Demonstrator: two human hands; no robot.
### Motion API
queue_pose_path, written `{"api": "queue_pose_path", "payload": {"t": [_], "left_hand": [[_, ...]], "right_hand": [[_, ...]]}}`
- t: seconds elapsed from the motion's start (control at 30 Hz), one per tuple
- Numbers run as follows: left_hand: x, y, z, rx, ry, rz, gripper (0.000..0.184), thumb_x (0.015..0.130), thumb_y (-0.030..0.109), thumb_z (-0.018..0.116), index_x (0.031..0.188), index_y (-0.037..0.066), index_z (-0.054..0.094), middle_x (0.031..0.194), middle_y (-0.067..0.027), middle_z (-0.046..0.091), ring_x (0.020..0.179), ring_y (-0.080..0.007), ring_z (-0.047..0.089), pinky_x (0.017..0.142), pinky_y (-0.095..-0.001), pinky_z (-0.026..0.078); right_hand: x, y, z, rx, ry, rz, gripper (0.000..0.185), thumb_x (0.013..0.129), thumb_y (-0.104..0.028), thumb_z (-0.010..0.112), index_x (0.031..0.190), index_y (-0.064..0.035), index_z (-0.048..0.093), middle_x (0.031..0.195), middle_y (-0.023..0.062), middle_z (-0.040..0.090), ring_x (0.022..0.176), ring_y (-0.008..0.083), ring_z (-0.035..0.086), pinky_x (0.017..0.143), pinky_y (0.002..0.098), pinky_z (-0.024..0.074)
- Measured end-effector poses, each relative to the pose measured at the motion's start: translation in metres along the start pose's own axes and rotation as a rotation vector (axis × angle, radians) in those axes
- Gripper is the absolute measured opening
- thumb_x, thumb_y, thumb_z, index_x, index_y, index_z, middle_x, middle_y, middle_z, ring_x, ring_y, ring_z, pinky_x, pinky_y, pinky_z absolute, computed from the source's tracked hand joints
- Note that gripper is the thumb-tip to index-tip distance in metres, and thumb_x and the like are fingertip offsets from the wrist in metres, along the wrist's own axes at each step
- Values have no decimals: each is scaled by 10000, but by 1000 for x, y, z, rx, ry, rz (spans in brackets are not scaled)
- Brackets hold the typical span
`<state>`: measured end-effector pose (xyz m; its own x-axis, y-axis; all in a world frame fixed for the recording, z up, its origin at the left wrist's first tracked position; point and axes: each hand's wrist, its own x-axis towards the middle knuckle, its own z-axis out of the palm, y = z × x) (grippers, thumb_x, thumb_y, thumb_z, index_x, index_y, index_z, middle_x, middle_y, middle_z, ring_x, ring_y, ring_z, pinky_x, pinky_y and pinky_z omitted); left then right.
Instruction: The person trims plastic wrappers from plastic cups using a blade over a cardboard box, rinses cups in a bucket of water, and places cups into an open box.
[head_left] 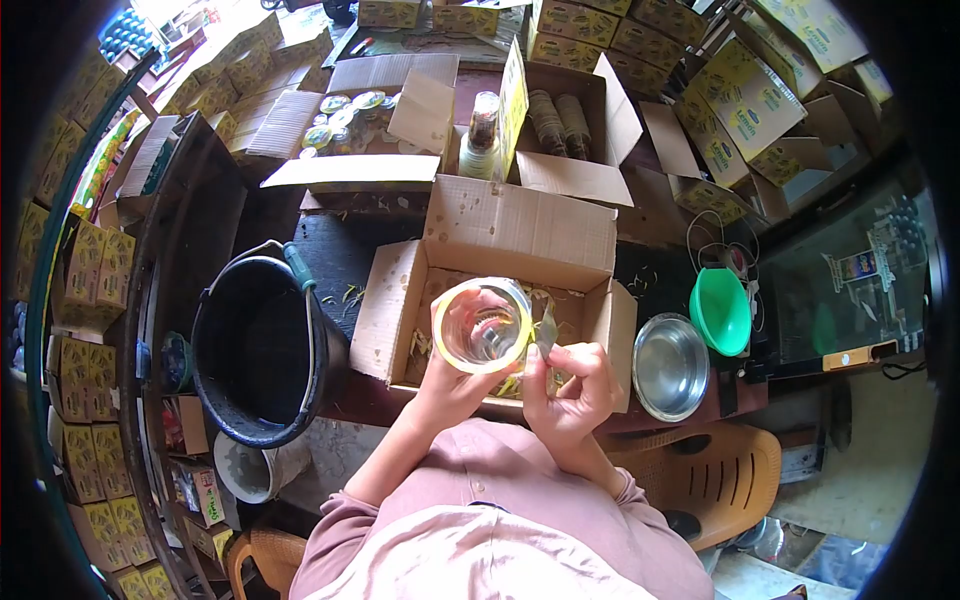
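Observation:
My left hand [450, 385] is wrapped round a clear round container [483, 325] with a yellow rim, its open mouth facing up toward me. At the right side of that rim, my right hand [572, 392] pinches a small greyish flat piece [546, 332], thumb and fingers together. Both hands are above the near side of an open cardboard box [520, 222]. Thin yellow-green scraps lie inside the box, partly hidden by the container and my hands.
A black bucket [262, 350] stands left of the box. To the right are a steel bowl [670, 367] and a green bowl [720, 311]. Behind are an open carton of lidded cups [340, 125] and another carton [585, 180] with stacked cups. An orange chair [735, 475] stands lower right.

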<state>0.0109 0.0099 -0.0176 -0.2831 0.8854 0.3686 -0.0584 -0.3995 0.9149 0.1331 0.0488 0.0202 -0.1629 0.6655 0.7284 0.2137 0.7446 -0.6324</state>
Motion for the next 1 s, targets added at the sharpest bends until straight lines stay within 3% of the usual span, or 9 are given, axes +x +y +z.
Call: {"api": "queue_pose_path", "payload": {"t": [0.27, 0.37, 0.47, 0.67, 1.0], "left_hand": [[0, 0, 1, -117, 34, -62, 665, 741, 11, 640, 1264, 77, 235, 1162, -109, 383, 1138, -201, 392, 941, -345, 374], [0, -1, 0, -61, 18, -48, 671, 739, 10, 643, 1265, 80, 233, 1169, -107, 377, 1143, -204, 389, 944, -348, 371], [-3, -2, 0, -30, 28, -52, 702, 721, 49, 677, 1265, 82, 234, 1179, -105, 369, 1143, -211, 388, 949, -360, 364], [-2, -6, -4, -57, 10, 34, 748, 699, 133, 697, 1274, 78, 223, 1188, -109, 362, 1139, -224, 394, 959, -380, 349], [0, 5, -4, 72, 21, 78, 733, 691, 129, 702, 1256, 56, 242, 1171, -119, 351, 1108, -226, 420, 916, -352, 391]], "right_hand": [[7, -5, 3, 17, -14, -5, 181, 635, 53, 663, 769, -13, 560, 632, 85, 549, 516, 174, 558, 472, 249, 437], [5, -3, 6, 31, -21, -12, 192, 630, 54, 661, 762, -4, 534, 640, 82, 523, 525, 137, 506, 426, 221, 357], [4, -1, 6, 20, -11, -33, 189, 630, 48, 662, 762, -5, 538, 638, 80, 523, 521, 135, 505, 418, 219, 350], [5, -2, 6, 4, -23, -39, 173, 642, 30, 658, 763, -8, 542, 642, 75, 526, 521, 139, 512, 412, 223, 353], [8, -2, 6, -39, -19, -59, 180, 631, 37, 659, 764, -14, 548, 655, 83, 546, 536, 165, 545, 433, 238, 396]]}}
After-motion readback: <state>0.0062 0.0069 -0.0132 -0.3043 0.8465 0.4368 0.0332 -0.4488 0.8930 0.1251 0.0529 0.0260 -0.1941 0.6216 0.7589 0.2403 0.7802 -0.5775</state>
